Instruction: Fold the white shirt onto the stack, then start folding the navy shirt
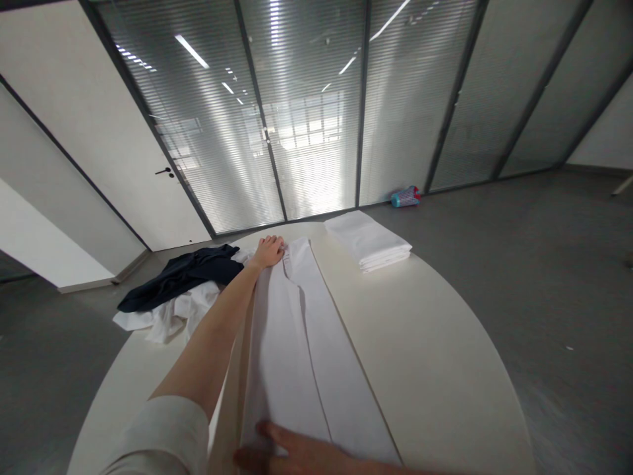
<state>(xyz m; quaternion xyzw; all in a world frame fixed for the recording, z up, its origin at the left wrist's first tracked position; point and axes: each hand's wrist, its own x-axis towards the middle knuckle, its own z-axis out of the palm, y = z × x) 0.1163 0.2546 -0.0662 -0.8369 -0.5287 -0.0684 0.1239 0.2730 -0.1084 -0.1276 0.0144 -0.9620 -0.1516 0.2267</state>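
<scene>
A long white garment (301,343), folded lengthwise, lies over the round white table (445,369) and runs from its far edge towards me. At its far end my left hand (270,251) rests on the cloth beside what looks like the collar, fingers laid over the fabric. Close to me, at the bottom of the view, my right hand (301,454) lies across the near part of the garment. Its thumb and fingers are apart, and the lower fingers are partly cut off by the frame.
A neatly folded white cloth stack (368,241) sits at the table's back right. On the back left, a dark navy garment (182,274) is heaped over crumpled white cloth (180,313). Beyond the table, a blue and red patterned object (405,197) lies by the glass partition (316,132).
</scene>
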